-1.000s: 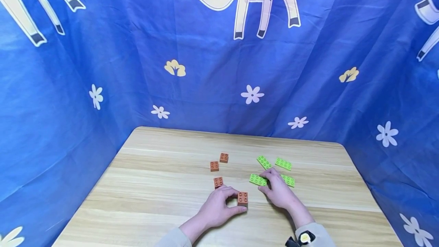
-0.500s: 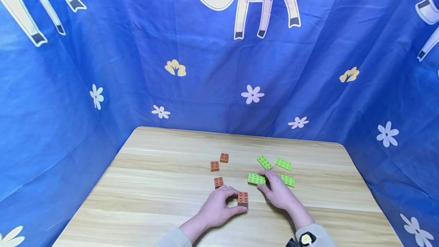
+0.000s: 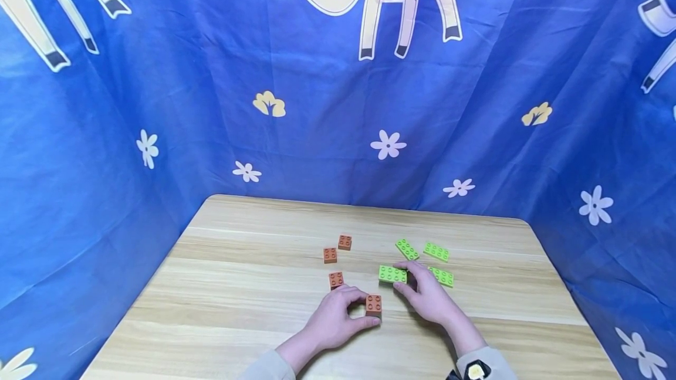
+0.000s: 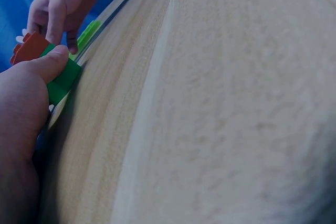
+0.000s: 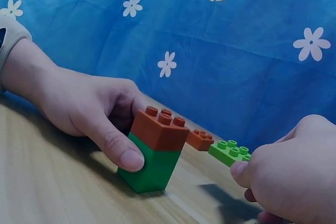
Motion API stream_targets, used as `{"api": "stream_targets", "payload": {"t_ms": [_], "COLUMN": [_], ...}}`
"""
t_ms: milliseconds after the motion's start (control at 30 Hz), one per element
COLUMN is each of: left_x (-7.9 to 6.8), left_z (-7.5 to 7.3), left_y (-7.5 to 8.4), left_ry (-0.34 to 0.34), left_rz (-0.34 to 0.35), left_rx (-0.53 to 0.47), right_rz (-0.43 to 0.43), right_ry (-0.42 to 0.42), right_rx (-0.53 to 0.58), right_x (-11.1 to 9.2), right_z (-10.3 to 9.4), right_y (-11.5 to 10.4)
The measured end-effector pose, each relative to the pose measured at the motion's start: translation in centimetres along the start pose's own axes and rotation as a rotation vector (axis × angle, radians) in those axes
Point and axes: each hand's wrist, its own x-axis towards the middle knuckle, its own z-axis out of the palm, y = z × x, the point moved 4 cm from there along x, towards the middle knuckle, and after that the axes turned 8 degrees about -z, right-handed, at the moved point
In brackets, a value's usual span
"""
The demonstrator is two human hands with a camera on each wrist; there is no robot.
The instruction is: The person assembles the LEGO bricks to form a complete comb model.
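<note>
My left hand (image 3: 335, 318) holds a two-brick stack standing on the table. Its top is an orange-brown building brick (image 5: 160, 132), pressed onto a dark green brick (image 5: 149, 169); thumb and fingers grip the sides. To the right, my right hand (image 3: 430, 295) pinches one end of a light green studded plate (image 3: 392, 274) between thumb and fingers. The plate is raised off the table, with a shadow below it in the right wrist view. It is level with its studs up, beyond the stack and apart from it. The left wrist view shows the stack only partly.
Beyond my left hand lie loose orange-brown bricks: a near one (image 3: 335, 280), a middle one (image 3: 330, 255) and a far one (image 3: 345, 243). Light green plates (image 3: 407, 249), (image 3: 436, 251), (image 3: 441, 277) lie around my right hand. Blue printed cloth (image 3: 327, 151) surrounds the wooden table (image 3: 227, 286).
My right hand has shifted a little to the left with the light green plate, bringing it nearer the stack. The left hand and the stack have stayed in place.
</note>
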Motion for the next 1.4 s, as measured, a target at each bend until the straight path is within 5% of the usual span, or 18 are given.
{"api": "stream_targets", "payload": {"t_ms": [1400], "left_x": [0.1], "left_z": [-0.1], "left_y": [0.0], "left_ry": [-0.014], "left_rz": [0.001], "left_rx": [-0.043], "right_rz": [-0.193], "right_ry": [-0.113], "right_rx": [0.110], "right_x": [-2.4], "right_z": [0.2], "right_y": [-4.2]}}
